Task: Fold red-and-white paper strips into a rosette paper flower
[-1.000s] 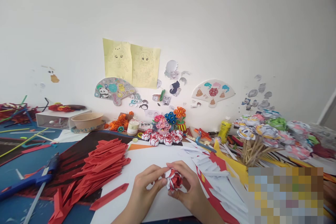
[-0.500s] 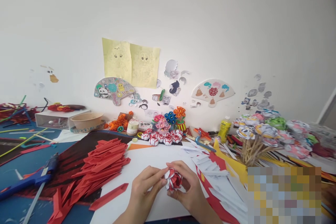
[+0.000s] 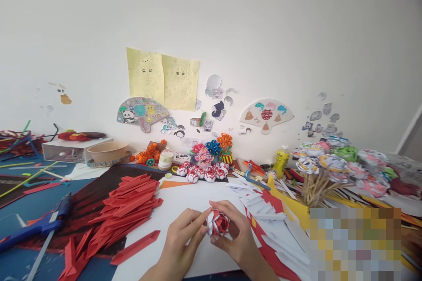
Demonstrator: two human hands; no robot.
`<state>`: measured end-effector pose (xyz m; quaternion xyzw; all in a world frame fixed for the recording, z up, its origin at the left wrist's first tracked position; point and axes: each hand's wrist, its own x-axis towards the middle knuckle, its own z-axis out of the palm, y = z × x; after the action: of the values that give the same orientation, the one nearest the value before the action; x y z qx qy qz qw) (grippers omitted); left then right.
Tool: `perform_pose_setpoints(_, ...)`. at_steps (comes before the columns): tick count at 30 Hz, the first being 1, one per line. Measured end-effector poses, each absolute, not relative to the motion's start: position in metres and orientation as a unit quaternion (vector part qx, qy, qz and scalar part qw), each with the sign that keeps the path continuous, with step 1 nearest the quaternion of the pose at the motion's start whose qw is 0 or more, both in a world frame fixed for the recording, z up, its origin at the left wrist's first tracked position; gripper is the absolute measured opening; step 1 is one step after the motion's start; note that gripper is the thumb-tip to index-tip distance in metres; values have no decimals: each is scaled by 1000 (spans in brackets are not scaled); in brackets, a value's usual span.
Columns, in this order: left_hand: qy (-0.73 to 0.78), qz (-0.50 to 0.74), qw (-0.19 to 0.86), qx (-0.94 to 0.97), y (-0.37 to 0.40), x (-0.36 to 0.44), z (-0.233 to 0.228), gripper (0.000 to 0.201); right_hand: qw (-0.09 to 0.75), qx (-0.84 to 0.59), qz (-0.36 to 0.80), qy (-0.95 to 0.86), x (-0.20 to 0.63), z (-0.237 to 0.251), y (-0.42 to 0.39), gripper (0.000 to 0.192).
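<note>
A red and white paper flower is held between my two hands above a white sheet. My left hand pinches its left side with closed fingers. My right hand curls round its right side, thumb below and fingers over the top. Left of my hands lies a pile of folded red paper strips, with one separate red strip on the sheet's edge. Folded white paper strips spread out to the right. Several finished red and white flowers stand beyond my hands.
A blue glue gun lies at the left. Behind are a tan bowl, a white jar and a yellow bottle. Paper flowers on sticks stand at the right. A wall with fans and drawings closes off the back.
The flower has turned slightly in my fingers, and both hands keep their grip on it. The whole view has shifted a little.
</note>
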<state>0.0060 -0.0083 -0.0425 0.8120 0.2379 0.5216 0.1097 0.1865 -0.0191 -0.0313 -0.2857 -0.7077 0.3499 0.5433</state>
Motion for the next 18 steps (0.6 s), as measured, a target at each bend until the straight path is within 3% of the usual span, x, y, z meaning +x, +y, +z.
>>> perform_pose_setpoints(11,243,529,84,809,-5,7,-47,42,540,-291,368,-699,188,-33,-17,56)
perform_pose_setpoints(18,278,547,97,783,-5,11,-45,31,539,-276,477,-637,187,-35,-13,60)
